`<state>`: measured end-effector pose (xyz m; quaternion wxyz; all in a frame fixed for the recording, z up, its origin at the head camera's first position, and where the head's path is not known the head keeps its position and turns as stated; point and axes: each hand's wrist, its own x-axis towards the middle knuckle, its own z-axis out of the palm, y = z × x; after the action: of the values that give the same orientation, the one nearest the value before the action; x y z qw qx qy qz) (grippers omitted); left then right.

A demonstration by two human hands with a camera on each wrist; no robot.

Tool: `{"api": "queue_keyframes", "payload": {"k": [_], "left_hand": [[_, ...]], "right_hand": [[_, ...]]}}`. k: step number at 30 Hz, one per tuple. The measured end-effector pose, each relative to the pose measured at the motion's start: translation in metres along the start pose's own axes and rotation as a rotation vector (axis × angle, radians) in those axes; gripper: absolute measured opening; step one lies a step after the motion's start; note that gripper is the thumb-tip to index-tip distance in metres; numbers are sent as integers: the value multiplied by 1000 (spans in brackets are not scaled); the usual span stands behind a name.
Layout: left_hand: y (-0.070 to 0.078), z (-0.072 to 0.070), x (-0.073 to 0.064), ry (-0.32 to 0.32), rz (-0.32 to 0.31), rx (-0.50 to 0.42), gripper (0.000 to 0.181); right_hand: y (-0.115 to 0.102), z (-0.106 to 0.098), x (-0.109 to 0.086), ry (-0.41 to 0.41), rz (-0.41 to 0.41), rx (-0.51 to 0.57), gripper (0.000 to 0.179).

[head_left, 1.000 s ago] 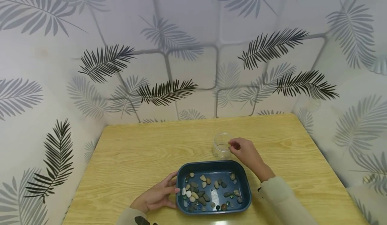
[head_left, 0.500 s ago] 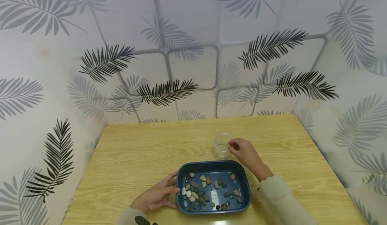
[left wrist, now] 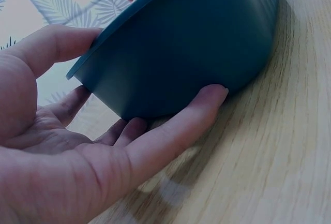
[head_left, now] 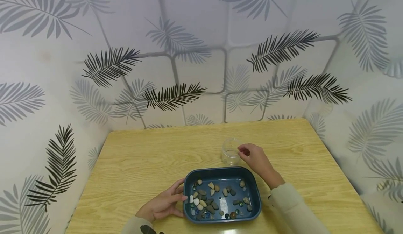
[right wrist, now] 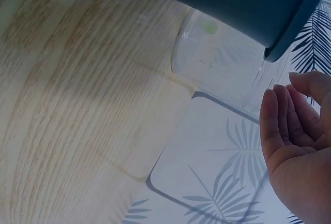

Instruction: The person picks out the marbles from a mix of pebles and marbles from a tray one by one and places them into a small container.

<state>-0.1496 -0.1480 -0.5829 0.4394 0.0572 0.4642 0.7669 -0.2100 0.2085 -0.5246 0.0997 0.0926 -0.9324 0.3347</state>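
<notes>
A blue plastic tub (head_left: 221, 220) stands near the table's front, holding several pebbles (head_left: 210, 201) and small glass marbles (head_left: 207, 214). My left hand (head_left: 168, 200) grips the tub's left end. In the left wrist view, the thumb lies against the tub's rim and other fingers reach along its side and base. My right hand (head_left: 255, 158) is by the rim of a clear round jar (head_left: 231, 155) just behind the tub. Its fingers are bent, with the thumb near the fingertips; whether anything small is between them does not show. A green spot (right wrist: 210, 27) appears at the jar's bottom.
The wood-grain table (head_left: 141, 157) reaches back to walls (head_left: 201, 69) with a leaf pattern on three sides. The tub's back edge lies close to the jar, beneath the right forearm.
</notes>
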Motion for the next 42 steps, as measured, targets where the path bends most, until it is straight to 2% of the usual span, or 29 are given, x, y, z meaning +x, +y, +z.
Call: {"api": "queue_keyframes", "payload": {"k": [5, 13, 25, 30, 36, 42], "left_hand": [[-1, 0, 1, 7, 2, -1, 63], [0, 0, 0, 2, 6, 2, 64], [-1, 2, 1, 21, -1, -4, 64], [-1, 1, 0, 17, -3, -10, 65], [-1, 1, 0, 1, -2, -13, 63], [0, 2, -1, 1, 0, -10, 64]], "right_hand": [[3, 1, -2, 6, 10, -6, 17], [-1, -3, -13, 15, -18, 15, 18], [-21, -3, -36, -46, -85, 66, 12], [-35, 5, -48, -170, -132, 106, 11], [-50, 24, -63, -377, -258, 153, 11], [-60, 42, -71, -594, -298, 202, 14]]}}
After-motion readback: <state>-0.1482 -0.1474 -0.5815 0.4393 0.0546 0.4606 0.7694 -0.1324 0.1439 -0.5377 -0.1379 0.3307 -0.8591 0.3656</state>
